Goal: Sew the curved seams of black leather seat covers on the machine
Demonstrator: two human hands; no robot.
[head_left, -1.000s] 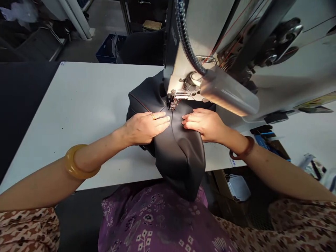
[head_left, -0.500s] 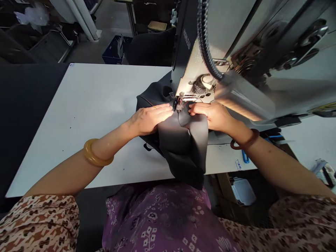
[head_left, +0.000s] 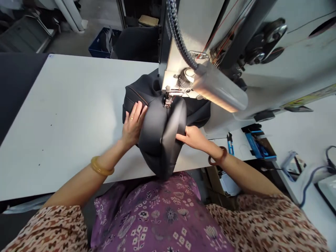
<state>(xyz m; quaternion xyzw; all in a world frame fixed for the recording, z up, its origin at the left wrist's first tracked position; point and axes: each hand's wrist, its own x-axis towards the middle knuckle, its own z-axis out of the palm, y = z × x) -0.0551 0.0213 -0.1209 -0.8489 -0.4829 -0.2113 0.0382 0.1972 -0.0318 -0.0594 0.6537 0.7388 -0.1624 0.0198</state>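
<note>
A black leather-like piece (head_left: 152, 124) with orange stitching along one seam lies bunched under the presser foot (head_left: 167, 99) of a sewing machine (head_left: 173, 52). My left hand (head_left: 132, 126) rests on the left part of the piece, fingers stretched out over it below the stitched seam. To the right of the foot and nearer to me, my right hand (head_left: 194, 137) pinches a raised fold between thumb and fingers. The front of the piece hangs over the table edge toward my lap. The needle tip cannot be made out.
A lit lamp (head_left: 220, 87) on a braided flexible neck hangs over the right side. On the white table (head_left: 78, 105), blue-handled thread snips (head_left: 230, 143) lie near a blue box (head_left: 259, 143) of small tools. Beyond the table stands a dark blue crate (head_left: 102, 43).
Both hands have moved away from the presser foot toward me. The left has slid back onto the piece's left side; the right now lifts a fold. The camera view has shifted too.
</note>
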